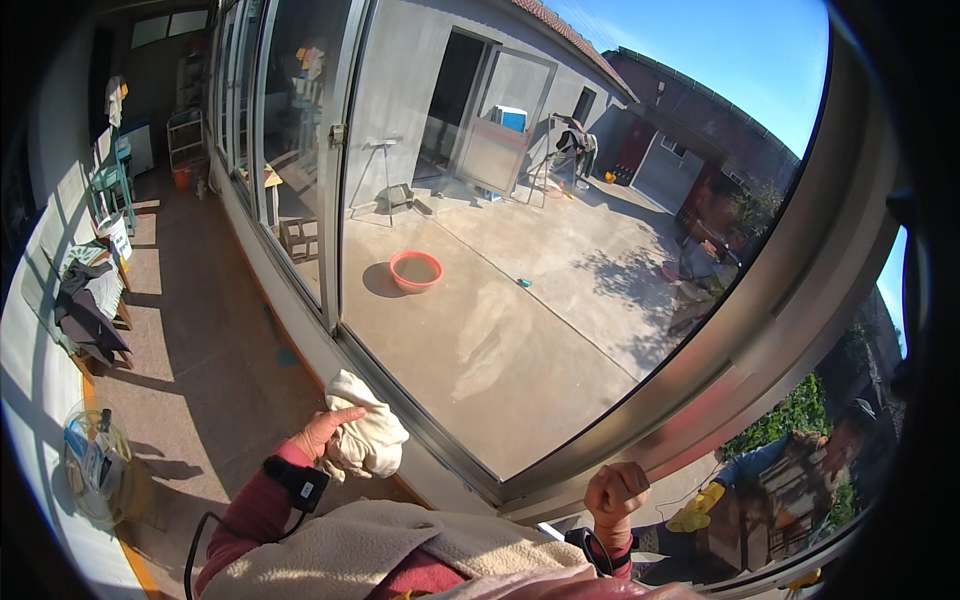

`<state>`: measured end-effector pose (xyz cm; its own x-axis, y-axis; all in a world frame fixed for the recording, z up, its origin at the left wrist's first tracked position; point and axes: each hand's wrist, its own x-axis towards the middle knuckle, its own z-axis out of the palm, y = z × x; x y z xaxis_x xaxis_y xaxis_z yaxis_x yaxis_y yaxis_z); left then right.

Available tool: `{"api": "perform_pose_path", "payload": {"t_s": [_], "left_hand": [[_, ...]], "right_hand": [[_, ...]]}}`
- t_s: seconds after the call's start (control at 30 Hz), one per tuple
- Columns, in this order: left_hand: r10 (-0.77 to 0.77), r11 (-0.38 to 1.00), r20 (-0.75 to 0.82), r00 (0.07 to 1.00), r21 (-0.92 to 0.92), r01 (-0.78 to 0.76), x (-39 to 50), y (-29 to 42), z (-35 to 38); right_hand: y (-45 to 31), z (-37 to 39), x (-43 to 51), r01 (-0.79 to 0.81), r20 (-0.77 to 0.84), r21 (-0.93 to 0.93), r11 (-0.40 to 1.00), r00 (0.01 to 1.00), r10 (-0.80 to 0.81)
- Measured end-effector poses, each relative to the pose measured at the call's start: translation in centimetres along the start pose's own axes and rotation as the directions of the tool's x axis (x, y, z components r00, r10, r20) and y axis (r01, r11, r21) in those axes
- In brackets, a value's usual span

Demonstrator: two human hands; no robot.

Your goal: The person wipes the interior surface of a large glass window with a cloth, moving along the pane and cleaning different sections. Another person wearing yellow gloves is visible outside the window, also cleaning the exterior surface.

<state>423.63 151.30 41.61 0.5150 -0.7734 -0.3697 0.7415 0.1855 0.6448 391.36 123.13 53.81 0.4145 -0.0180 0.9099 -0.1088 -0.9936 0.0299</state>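
My left hand (324,432) grips a crumpled cream cloth (369,441), thumb on top, above the inner edge of the window sill (442,459). In front of me stands a large glass window pane (510,352) in a metal frame (720,382). Beside the lower right part of that frame, my right hand (616,489) is curled into a fist. Nothing shows between its fingers, and whether it touches the frame is unclear. Dark straps with cables circle both wrists.
At right, beyond the frame, another person (787,487) wears yellow gloves (696,508). A clear bin (97,469) and a clothes-laden chair (90,300) line the left wall. Outside, a red basin (415,271) sits on the concrete yard (480,262).
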Motion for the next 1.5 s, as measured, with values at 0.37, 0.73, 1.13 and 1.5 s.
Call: {"api": "perform_pose_path", "payload": {"t_s": [0.37, 0.73, 1.13, 1.5], "left_hand": [[-0.161, 0.939, 0.539, 0.827, 0.342, -0.040, 6.8, 7.5, 6.2], [-0.266, 0.871, 0.641, 0.720, 0.481, -0.106, 9.8, 9.2, 2.0], [-0.223, 0.968, 0.625, 0.748, 0.232, 0.094, 14.6, 9.0, -2.3], [-0.252, 0.958, 0.587, 0.769, 0.265, 0.112, 16.9, 6.7, -3.1]], "right_hand": [[-7.2, 19.8, 5.8, -0.537, 0.665, 0.551, 0.639, 0.745, 0.054], [-10.0, 22.5, 8.4, -0.817, 0.721, 0.491, 0.301, 0.576, 0.386], [-0.7, 9.1, 23.8, -0.346, -0.548, -0.607, 0.716, 0.834, -0.061], [1.5, 11.3, 15.0, -0.101, -0.223, -0.770, 0.630, 0.968, -0.117]]}}
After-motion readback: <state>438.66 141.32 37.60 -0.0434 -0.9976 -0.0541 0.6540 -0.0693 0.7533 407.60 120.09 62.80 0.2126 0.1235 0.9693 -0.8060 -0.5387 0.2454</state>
